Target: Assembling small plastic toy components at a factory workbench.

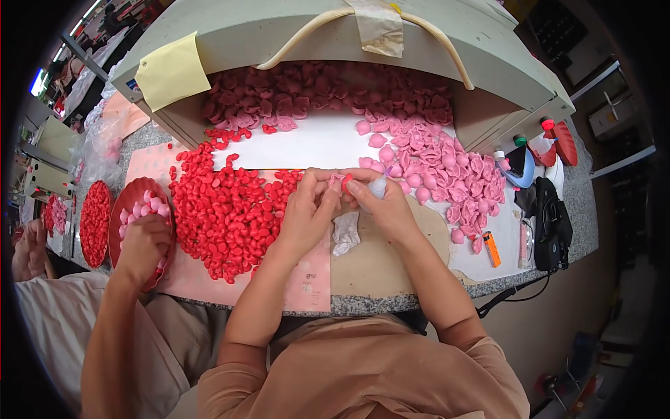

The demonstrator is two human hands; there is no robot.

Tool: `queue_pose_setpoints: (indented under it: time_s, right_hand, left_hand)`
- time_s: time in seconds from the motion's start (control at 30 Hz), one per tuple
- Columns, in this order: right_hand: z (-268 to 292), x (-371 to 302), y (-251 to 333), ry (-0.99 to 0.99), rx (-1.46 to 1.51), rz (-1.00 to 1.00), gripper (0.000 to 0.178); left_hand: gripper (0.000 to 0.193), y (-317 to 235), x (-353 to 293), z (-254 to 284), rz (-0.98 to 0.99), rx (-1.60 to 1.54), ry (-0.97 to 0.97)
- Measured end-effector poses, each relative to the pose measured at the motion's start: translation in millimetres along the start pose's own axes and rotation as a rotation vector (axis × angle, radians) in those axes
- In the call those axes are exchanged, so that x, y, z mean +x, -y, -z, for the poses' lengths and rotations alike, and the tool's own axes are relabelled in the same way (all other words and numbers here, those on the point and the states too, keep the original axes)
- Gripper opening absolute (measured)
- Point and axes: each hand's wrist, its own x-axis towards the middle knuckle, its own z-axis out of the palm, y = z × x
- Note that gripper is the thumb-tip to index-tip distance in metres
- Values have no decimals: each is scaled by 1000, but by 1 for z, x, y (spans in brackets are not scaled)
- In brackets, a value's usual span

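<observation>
My left hand (309,202) pinches a small pink shell-like plastic piece (336,179) in front of me. Close against it, my right hand (388,209) has a small red plastic piece (347,183) at its fingertips. That same hand also holds a small translucent squeeze bottle (377,187) with a thin purple tip, pointing up and away. Whether the red and pink pieces touch is hard to make out. To the left of my hands spreads a big heap of glossy red pieces (223,216). A heap of pink shells and balls (447,167) lies to the right.
A grey hood (300,38) arches over the far pieces. Below my hands lies crumpled white tissue (345,234). An orange lighter (492,249), black bag (551,227) and blue container (518,171) sit right. A co-worker's hand (145,241) reaches into a red tray (115,227) at left.
</observation>
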Motion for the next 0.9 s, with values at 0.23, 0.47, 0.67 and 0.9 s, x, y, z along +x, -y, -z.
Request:
queue_pose_setpoints:
  time_s: [0.23, 0.47, 0.67, 0.9]
  right_hand:
    - [-2, -1, -3, -50, -171, 25, 29]
    - [-7, -2, -3, -52, -70, -71, 29]
    - [-6, -1, -6, -46, -78, -41, 30]
    - [-9, -3, 0, 22, -30, -149, 30]
  left_hand:
    - [18, -1, 1, 5, -107, 237, -82]
    - [19, 0, 1, 7, -189, 285, -111]
    - [20, 2, 2, 7, -72, 180, -74]
    - [22, 0, 3, 8, -121, 184, -71]
